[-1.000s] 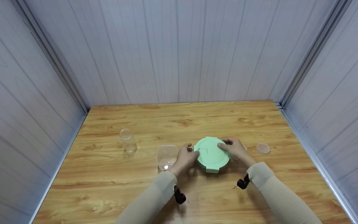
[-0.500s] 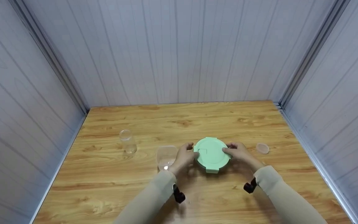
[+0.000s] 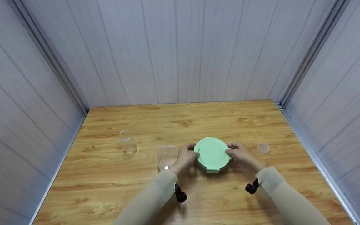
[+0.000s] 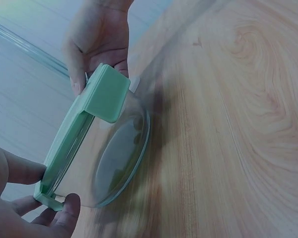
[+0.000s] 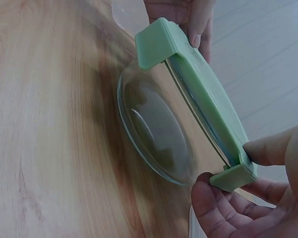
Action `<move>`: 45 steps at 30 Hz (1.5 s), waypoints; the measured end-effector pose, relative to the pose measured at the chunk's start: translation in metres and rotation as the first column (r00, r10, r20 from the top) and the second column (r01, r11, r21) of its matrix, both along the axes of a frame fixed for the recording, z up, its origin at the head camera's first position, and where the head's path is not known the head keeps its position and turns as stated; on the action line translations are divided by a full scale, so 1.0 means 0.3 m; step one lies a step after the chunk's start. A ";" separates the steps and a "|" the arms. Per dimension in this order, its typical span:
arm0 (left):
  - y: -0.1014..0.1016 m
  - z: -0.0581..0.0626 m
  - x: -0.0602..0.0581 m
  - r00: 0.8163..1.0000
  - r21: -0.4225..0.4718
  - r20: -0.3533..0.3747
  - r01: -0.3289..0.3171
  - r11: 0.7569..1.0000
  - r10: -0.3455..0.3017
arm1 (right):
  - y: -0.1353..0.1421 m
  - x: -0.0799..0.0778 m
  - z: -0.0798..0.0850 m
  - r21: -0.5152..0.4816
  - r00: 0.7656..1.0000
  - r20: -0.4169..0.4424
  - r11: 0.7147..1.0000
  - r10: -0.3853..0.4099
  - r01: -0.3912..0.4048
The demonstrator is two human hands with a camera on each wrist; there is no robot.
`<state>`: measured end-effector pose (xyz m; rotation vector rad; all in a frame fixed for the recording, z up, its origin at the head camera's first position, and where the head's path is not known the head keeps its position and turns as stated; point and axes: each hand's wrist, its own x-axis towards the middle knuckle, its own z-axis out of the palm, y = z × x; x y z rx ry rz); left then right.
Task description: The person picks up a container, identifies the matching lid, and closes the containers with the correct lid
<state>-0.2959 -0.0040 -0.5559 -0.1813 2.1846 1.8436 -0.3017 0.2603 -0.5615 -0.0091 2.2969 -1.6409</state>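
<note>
A round glass food container (image 4: 121,163) stands on the wooden table with a pale green snap lid (image 3: 212,153) on top. My left hand (image 3: 185,158) pinches the lid's left edge, thumb on top and fingers under the side latch (image 4: 49,201). On the opposite side, my right hand (image 3: 241,155) pinches the right edge the same way, its fingertips curled beneath the right latch (image 5: 234,178). The front latch (image 4: 108,94) juts out and down over the glass. Both wrist views show clear glass between lid and table. The back latch's underside is hidden.
Left of the container sits a clear squarish plastic tub (image 3: 167,154), close to my left wrist. Farther left is a clear glass cylinder (image 3: 128,142). A small translucent round lid (image 3: 263,148) lies beyond my right hand. Pale panel walls (image 3: 177,53) border the table (image 3: 180,118).
My right hand has slid from the lid's upper right toward its right edge, with the forearm shifting right. The left hand keeps its place, and the container has barely moved.
</note>
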 end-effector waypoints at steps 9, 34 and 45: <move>0.013 0.001 -0.011 0.998 -0.035 -0.049 -0.037 0.999 0.036 | -0.014 -0.017 0.004 0.034 0.999 -0.002 0.999 -0.034 0.034; 0.036 0.071 -0.155 0.985 -0.069 -0.096 -0.151 0.986 0.144 | -0.058 -0.183 0.054 -0.037 0.981 -0.013 0.980 -0.196 0.195; 0.046 0.023 -0.206 0.966 -0.009 -0.112 -0.235 0.972 0.232 | -0.079 -0.229 0.017 -0.094 0.962 -0.045 0.959 -0.271 0.266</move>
